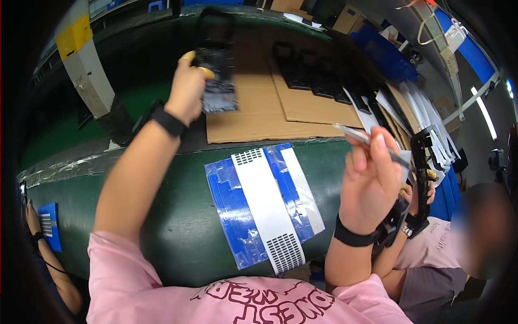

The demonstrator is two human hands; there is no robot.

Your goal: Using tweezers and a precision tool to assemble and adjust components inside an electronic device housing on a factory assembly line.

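Note:
My left hand (186, 92), with yellow finger cots on thumb and finger, reaches over the far side of the bench. It grips a black plastic housing (217, 65) by its left edge; the part is smeared by motion. Beneath it lies brown cardboard (248, 121). Raised at the right, my right hand (369, 186) pinches slim grey tweezers (356, 135), their tip pointing left. Between my arms, a blue board (229, 210) patched with clear tape lies on the green bench. Across it runs a white strip (264, 205) with rows of small black pieces at both ends.
Several black housings (318, 81) lie in a row on the cardboard's far right. A grey post with a yellow band (86, 70) stands at the left. Close on my right, a co-worker holds a black frame (421, 178). Another person's arm (54, 270) shows at far left.

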